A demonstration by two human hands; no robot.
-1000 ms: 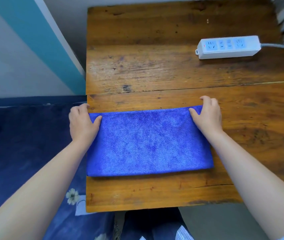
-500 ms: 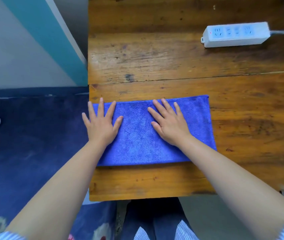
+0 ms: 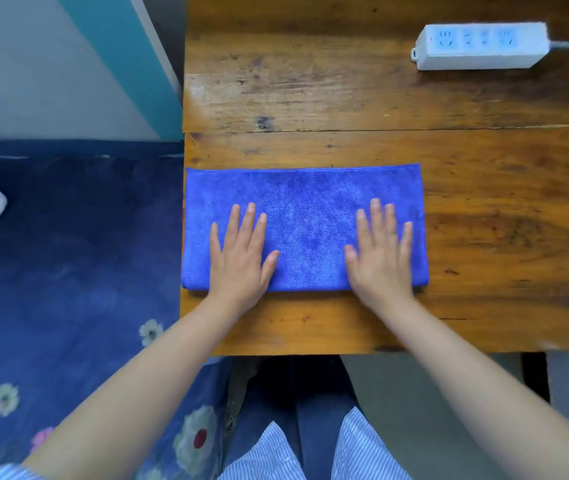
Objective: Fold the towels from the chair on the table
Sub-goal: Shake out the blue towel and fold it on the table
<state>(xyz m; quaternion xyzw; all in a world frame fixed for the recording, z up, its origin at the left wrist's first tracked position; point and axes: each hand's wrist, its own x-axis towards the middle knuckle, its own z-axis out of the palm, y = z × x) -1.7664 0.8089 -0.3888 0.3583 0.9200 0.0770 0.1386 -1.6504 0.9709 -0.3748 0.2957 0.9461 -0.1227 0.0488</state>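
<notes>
Blue towel [image 3: 305,216] folded into long band, flat on wooden table [image 3: 345,98], near front left corner. Left hand [image 3: 239,252] palm-down on towel's left part, fingers straight, spread; grip apart, nothing clasped. Right hand [image 3: 381,252] same on right part. White power strip [image 3: 482,46] at far right, well apart from towel.

The person's forearms are bare to above the elbow. The left hand [image 3: 239,258] and right hand [image 3: 380,256] carry no rings or watch. A light blue shirt [image 3: 310,452] with fine white vertical stripes shows at the lower edge, over dark blue trousers [image 3: 296,393].
</notes>
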